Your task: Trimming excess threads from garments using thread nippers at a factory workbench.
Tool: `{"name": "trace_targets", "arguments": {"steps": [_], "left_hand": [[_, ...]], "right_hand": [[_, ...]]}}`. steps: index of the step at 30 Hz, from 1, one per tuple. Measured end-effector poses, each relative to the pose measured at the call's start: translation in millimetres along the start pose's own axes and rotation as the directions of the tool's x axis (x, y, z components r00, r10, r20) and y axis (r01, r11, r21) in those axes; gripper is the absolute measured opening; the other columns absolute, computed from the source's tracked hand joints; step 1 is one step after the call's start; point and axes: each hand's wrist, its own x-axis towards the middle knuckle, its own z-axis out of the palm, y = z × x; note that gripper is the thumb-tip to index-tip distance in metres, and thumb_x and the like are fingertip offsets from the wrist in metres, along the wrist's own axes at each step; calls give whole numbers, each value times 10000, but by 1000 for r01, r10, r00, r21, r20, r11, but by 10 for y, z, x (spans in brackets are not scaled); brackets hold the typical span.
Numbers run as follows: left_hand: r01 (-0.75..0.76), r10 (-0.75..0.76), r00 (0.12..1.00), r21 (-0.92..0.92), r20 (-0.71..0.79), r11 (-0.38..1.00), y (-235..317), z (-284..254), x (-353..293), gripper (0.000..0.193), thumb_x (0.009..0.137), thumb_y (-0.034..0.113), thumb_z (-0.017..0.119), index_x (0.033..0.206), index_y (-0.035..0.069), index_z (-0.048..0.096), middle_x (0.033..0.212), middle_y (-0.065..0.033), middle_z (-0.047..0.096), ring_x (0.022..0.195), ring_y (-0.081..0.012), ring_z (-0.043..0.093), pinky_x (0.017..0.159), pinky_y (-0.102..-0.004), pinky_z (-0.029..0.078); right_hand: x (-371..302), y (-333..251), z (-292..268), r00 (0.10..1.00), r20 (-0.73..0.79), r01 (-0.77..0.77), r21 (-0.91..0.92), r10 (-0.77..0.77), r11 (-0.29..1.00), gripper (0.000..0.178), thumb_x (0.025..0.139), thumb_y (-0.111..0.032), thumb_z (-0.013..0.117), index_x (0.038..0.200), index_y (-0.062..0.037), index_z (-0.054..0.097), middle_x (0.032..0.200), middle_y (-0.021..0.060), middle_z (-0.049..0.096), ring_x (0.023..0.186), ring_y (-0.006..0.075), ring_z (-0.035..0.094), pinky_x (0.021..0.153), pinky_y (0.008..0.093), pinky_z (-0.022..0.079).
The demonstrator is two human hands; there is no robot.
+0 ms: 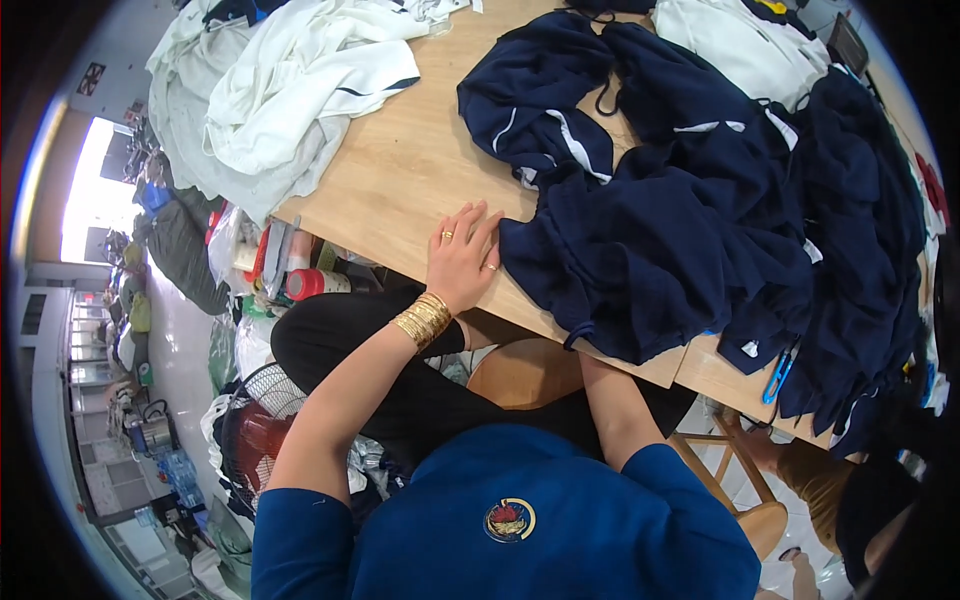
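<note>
My left hand (463, 258) lies flat on the table's near edge, fingers stretched out and slightly apart. Its fingertips rest against the left edge of a navy blue garment (650, 250), which has a gathered seam and spreads over the table (390, 190). Rings and several gold bangles are on that hand and wrist. My right forearm (610, 395) goes up under the garment and the table edge, so the right hand and whatever it may hold are hidden. Blue-handled thread snips (780, 373) lie at the table's edge to the right.
More navy garments (850, 230) with white trim pile up on the right, and white garments (290, 90) at the far left. Below the table's left corner stand a red-lidded jar (312, 284) and a fan (262, 420). Another person's leg (808, 490) is near a wooden stool (745, 480) at lower right.
</note>
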Motion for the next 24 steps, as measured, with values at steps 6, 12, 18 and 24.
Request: {"name": "trace_targets", "arguments": {"steps": [6, 12, 18, 24], "left_hand": [[5, -5, 1000, 3, -7, 1000, 8, -15, -7, 496, 816, 221, 574, 1302, 192, 482, 1366, -78, 429, 1303, -242, 368, 1069, -445, 259], [7, -7, 1000, -3, -9, 1000, 46, 9, -18, 478, 826, 226, 567, 1296, 189, 485, 1359, -80, 436, 1294, -246, 380, 1070, -444, 260], [4, -3, 999, 11, -46, 1000, 2, 16, -35, 438, 845, 226, 554, 1278, 188, 506, 1334, -80, 464, 1270, -251, 408, 1059, -434, 280], [-42, 41, 998, -21, -52, 999, 102, 71, 107, 434, 845, 224, 550, 1275, 181, 507, 1328, -82, 468, 1260, -256, 415, 1045, -418, 295]], "right_hand": [[-6, 39, -103, 1000, -12, -9, 30, 10, 999, 537, 921, -402, 487, 1322, -54, 406, 1340, 168, 460, 1205, 315, 469, 1046, 386, 352], [-34, 0, -165, 999, -42, -1, 51, 4, 999, 547, 919, -410, 492, 1324, -52, 405, 1341, 166, 458, 1206, 307, 471, 1054, 379, 346], [-339, 198, -316, 999, -20, -32, 72, 33, 997, 558, 916, -417, 498, 1325, -50, 403, 1341, 164, 457, 1206, 298, 473, 1061, 371, 341], [-698, 428, -256, 988, 132, -110, 216, 83, 970, 548, 920, -444, 477, 1312, -63, 429, 1314, 146, 483, 1188, 276, 489, 1052, 354, 350]]}}
